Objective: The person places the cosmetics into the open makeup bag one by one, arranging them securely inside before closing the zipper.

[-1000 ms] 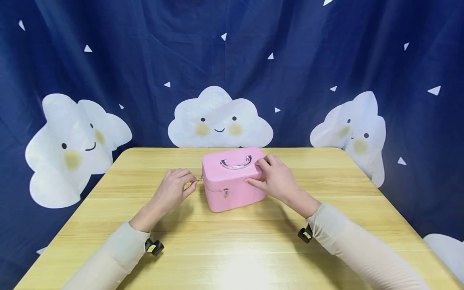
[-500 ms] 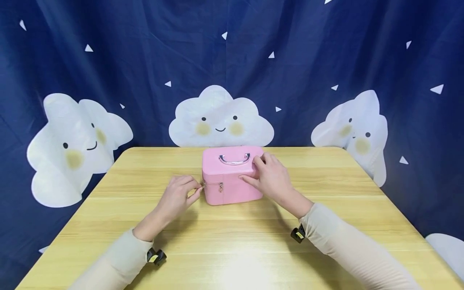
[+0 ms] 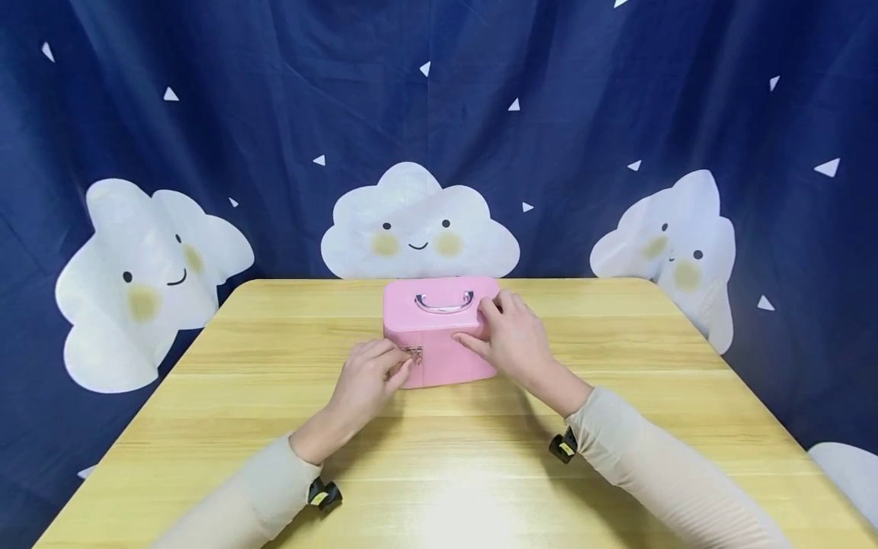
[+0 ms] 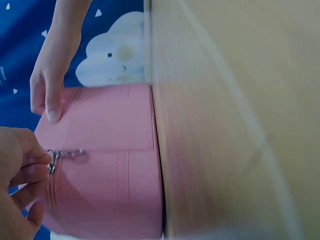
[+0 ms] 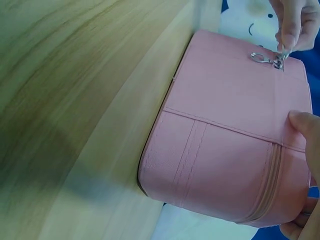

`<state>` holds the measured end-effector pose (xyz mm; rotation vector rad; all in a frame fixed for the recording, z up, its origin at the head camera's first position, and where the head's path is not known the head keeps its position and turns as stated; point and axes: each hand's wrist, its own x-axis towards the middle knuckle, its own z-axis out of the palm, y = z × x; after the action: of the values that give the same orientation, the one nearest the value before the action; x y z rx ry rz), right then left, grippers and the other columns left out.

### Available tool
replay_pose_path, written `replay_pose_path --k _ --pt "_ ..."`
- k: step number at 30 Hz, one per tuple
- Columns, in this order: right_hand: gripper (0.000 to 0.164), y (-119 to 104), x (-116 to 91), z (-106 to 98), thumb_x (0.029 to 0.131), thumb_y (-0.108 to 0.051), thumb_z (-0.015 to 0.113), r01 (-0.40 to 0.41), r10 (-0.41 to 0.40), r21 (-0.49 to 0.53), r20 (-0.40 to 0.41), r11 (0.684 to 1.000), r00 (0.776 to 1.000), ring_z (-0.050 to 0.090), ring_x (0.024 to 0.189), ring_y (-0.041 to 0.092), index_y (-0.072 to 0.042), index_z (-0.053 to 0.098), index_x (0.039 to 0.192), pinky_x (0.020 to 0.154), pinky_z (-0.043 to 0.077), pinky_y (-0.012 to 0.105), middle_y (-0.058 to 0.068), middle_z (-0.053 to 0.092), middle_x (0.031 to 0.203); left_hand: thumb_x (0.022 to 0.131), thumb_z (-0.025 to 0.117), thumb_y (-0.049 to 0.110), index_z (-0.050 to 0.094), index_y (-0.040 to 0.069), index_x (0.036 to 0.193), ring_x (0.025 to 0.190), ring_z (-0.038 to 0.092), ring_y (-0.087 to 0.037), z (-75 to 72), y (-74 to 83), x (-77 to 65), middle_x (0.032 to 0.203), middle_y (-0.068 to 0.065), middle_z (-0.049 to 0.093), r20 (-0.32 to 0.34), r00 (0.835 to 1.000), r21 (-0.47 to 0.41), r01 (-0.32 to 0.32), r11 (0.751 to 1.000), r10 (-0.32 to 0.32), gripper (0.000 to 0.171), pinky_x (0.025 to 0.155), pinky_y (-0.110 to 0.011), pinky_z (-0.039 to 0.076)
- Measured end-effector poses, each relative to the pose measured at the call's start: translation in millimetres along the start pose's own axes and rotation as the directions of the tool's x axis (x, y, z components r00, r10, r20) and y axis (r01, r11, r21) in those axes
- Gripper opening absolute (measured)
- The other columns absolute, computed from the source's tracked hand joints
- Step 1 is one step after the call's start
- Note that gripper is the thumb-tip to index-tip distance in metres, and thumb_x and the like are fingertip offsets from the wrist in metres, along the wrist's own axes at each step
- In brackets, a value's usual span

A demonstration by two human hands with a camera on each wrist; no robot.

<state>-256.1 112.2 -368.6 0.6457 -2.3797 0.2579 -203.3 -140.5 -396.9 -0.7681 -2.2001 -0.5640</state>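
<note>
A pink box-shaped case (image 3: 456, 362) stands upright on the table with its lid down and a silver handle (image 3: 444, 309) on top. My left hand (image 3: 366, 377) pinches a metal zipper pull (image 4: 51, 159) between thumb and finger at the front left of the case. Beside it, a second zipper pull (image 5: 260, 57) hangs on the pink front. My right hand (image 3: 519, 339) grips the lid's right front corner, thumb on the front and fingers on top. In the right wrist view, the zipper track (image 5: 270, 175) runs round the other side of the case.
The light wooden table (image 3: 439, 442) carries the case near its far edge. Behind hangs a dark blue curtain (image 3: 274, 99) printed with white clouds and triangles. A small black wrist camera (image 3: 325, 496) sits under the left sleeve, another (image 3: 564, 444) under the right.
My left hand has moved right with the zipper pull, from the case's left side round to its front. The case has turned slightly, and my right hand keeps its hold.
</note>
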Motion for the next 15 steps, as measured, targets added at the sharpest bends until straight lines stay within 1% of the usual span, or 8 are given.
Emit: replay_pose_path --k 3,6,8,10,12,15 --pt "0.056 0 -1 2 0.079 -0.063 0.07 0.01 -0.01 0.001 -0.006 1.0 1.0 0.046 0.072 0.025 -0.011 0.051 0.088 0.054 0.044 0.039 0.007 0.043 0.084 0.08 0.075 0.007 0.074 0.013 0.083 0.072 0.058 -0.017 4.9 3.0 2.2 0.079 0.004 0.063 0.016 1.0 0.017 0.003 1.0 -0.004 0.007 0.063 -0.031 0.046" --pt "0.056 0 -2 3 0.079 -0.062 0.071 0.022 -0.021 0.024 -0.016 0.999 1.0 0.047 0.073 0.025 -0.01 0.052 0.089 0.056 0.044 0.038 0.007 0.044 0.084 0.082 0.075 0.01 0.074 0.013 0.084 0.072 0.059 -0.016 5.8 3.3 2.7 0.08 0.005 0.063 0.042 0.999 0.038 0.008 0.999 -0.01 0.004 0.063 -0.031 0.048" --pt "0.054 1 -3 1 0.081 -0.059 0.071 0.023 -0.023 0.069 -0.007 0.997 1.0 0.048 0.076 0.026 -0.009 0.054 0.093 0.06 0.044 0.039 0.007 0.046 0.086 0.084 0.074 0.013 0.074 0.012 0.086 0.075 0.06 -0.017 5.0 1.8 2.6 0.082 0.004 0.064 0.065 0.998 0.056 0.006 0.998 -0.009 0.002 0.066 -0.032 0.05" --pt "0.052 4 -3 -2 0.081 -0.055 0.073 0.019 -0.021 0.139 0.01 0.99 1.0 0.05 0.081 0.026 -0.008 0.057 0.098 0.066 0.045 0.039 0.008 0.05 0.091 0.085 0.075 0.018 0.074 0.012 0.087 0.077 0.06 -0.017 2.9 -0.2 2.5 0.084 0.004 0.065 0.077 0.997 0.064 -0.005 0.998 0.0 0.006 0.07 -0.034 0.052" --pt "0.049 9 -3 -5 0.083 -0.048 0.074 0.008 -0.017 0.222 0.038 0.975 0.999 0.052 0.089 0.027 -0.006 0.06 0.104 0.074 0.047 0.041 0.01 0.053 0.099 0.085 0.076 0.022 0.073 0.013 0.087 0.08 0.061 -0.018 0.6 -2.7 2.6 0.085 0.003 0.065 0.066 0.998 0.056 -0.027 0.998 0.023 0.01 0.073 -0.035 0.053" --pt "0.047 23 -1 -9 0.084 -0.038 0.076 0.023 -0.045 0.338 0.057 0.941 0.997 0.054 0.103 0.03 -0.005 0.062 0.113 0.087 0.048 0.046 0.013 0.056 0.114 0.083 0.077 0.027 0.071 0.011 0.089 0.084 0.06 -0.021 -2.7 -6.5 5.3 0.09 -0.001 0.064 0.003 0.997 0.04 -0.08 0.996 0.08 0.018 0.076 -0.036 0.053"
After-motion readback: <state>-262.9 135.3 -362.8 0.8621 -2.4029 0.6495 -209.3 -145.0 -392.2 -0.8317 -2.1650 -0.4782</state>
